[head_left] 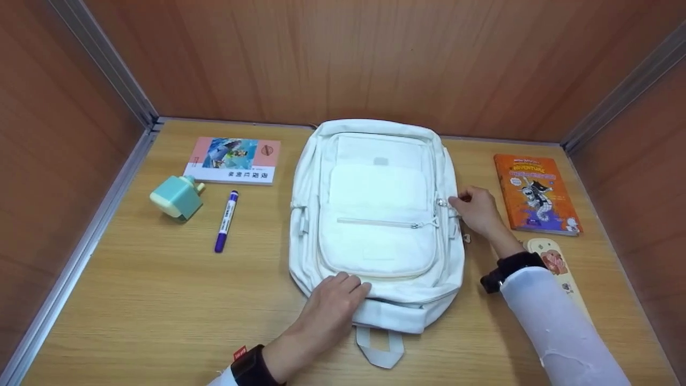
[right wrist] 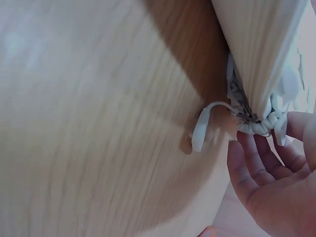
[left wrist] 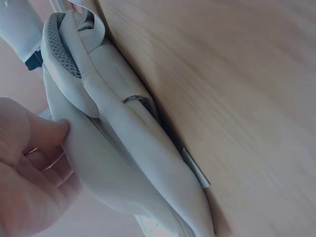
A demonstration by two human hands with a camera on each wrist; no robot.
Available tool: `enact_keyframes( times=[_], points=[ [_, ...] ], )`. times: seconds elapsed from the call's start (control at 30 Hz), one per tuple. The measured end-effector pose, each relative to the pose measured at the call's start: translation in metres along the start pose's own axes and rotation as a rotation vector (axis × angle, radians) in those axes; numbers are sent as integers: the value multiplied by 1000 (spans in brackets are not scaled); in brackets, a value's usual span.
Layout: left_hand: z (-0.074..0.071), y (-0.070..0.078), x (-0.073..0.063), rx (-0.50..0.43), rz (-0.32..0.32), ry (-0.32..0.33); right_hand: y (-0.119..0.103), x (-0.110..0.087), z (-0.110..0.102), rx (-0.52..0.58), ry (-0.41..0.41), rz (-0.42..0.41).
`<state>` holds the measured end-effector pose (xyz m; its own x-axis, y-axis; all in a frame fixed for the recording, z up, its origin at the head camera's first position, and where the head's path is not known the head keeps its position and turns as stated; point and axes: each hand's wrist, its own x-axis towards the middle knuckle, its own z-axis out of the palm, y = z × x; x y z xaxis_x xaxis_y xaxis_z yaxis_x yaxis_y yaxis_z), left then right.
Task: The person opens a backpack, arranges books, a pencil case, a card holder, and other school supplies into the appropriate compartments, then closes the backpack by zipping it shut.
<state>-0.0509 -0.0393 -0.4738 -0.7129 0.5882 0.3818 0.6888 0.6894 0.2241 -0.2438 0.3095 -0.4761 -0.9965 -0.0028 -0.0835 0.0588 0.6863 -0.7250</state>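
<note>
A white backpack [head_left: 378, 236] lies on its back, its carry loop [head_left: 380, 348] toward me. My left hand [head_left: 335, 303] holds the near end of the bag, fingers over the front panel's lower edge. In the left wrist view the left thumb [left wrist: 54, 132] presses the fabric and the fingers curl beside it. At the bag's right side, my right hand [head_left: 477, 210] pinches a zipper pull [right wrist: 280, 129] between thumb and fingers; the fingertips partly hide it. A pale cord end [right wrist: 200, 131] hangs by the fingers. The front pocket zipper [head_left: 378, 222] appears closed.
To the left are a pink-and-white book [head_left: 233, 161], a teal pencil sharpener-like object [head_left: 179, 197] and a purple marker [head_left: 226, 221]. On the right lie an orange book [head_left: 536, 194] and a cream case [head_left: 552, 257], partly under the right forearm. Wooden panels [head_left: 375, 59] enclose the table.
</note>
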Motion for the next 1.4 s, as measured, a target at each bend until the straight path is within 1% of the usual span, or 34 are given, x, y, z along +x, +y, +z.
enact_keyframes(
  times=[0.07, 0.13, 0.27, 0.37, 0.43, 0.53, 0.67, 0.73, 0.8, 0.83, 0.87, 0.93, 0.97, 1.03, 1.07, 1.1, 1.17, 1.2, 1.3, 1.4],
  points=[
    [-1, -2, -1, 13, 0, 6, 0, -4, -2, -9, -9, 4],
    [-3, -5, -1, 23, -2, 7, 0, -8, -3, -6, -28, 30],
    [-7, -12, -1, 26, -26, -15, 1, -18, -6, 1, -65, 79],
    [-10, -17, -1, 46, -38, -22, 1, -26, -7, -15, -79, 81],
    [-12, -20, -2, 63, -41, -13, 2, -31, -8, -33, -76, 72],
    [-13, -26, -2, 84, -47, 5, 3, -39, -8, -47, -57, 54],
    [-15, -33, -4, 78, -60, 25, 5, -48, -5, -46, -27, 34],
    [-16, -36, -4, 68, -62, 35, 5, -52, -3, -64, 1, 20],
    [-16, -39, -5, 67, -57, 46, 6, -55, -2, -105, 42, -3],
    [-16, -40, -5, 67, -53, 50, 7, -56, -1, -140, 63, -36],
    [-16, -41, -5, 67, -51, 51, 8, -56, -1, -180, 81, -89],
    [-16, -41, -5, 72, -49, 49, 11, -55, 0, -284, 119, -264],
    [-16, -42, -5, 74, -48, 46, 13, -55, 0, -351, 122, -353],
    [-16, -42, -5, 72, -51, 41, 17, -52, 0, -483, 110, -540],
    [-16, -43, -6, 71, -53, 40, 19, -50, -1, -538, 101, -620],
    [-16, -44, -6, 69, -55, 39, 21, -49, -2, -584, 89, -679],
    [-16, -45, -6, 66, -55, 44, 23, -48, -4, -639, 49, -738],
    [-16, -46, -6, 65, -56, 45, 24, -48, -5, -651, 46, -766],
    [-17, -50, -6, 70, -61, 48, 25, -49, -7, -658, 62, -822],
    [-19, -54, -6, 83, -71, 45, 23, -51, -8, -662, 71, -848]
  ],
)
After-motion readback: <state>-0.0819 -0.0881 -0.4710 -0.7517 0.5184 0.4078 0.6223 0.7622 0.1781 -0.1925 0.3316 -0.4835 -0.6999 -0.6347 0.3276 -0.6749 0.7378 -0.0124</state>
